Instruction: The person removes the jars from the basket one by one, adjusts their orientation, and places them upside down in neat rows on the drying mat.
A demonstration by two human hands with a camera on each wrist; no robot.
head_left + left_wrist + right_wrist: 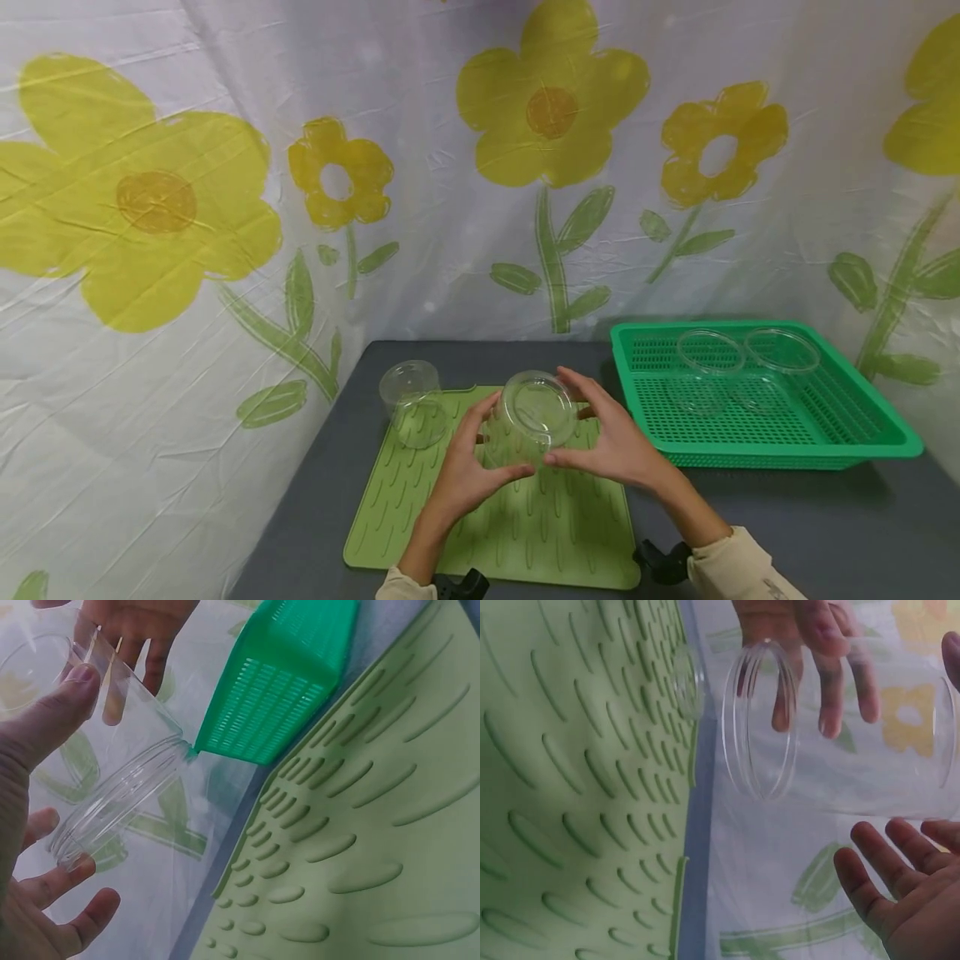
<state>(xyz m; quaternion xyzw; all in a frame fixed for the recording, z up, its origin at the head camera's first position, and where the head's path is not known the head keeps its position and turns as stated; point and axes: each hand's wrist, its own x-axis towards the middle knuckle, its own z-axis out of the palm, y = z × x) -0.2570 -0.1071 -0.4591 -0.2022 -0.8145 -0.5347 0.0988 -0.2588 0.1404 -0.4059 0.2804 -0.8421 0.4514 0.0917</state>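
A clear plastic cup (538, 408) is held between both hands above the light green mat (555, 533). It is upside down and tilted, its ridged rim (761, 720) on the side toward the mat. My left hand (467, 471) grips it from the left, thumb along the wall and fingers by the rim. From the right, my right hand (611, 437) curves around the cup, its thumb and fingers on opposite sides. A second clear cup (412, 404) stands at the mat's back left corner, to the left of my left hand.
A green perforated basket (795, 450) stands at the right of the dark grey table (300, 533), with two clear cups (708, 367) in it. Behind the table hangs a white sheet (420, 275) printed with yellow flowers.
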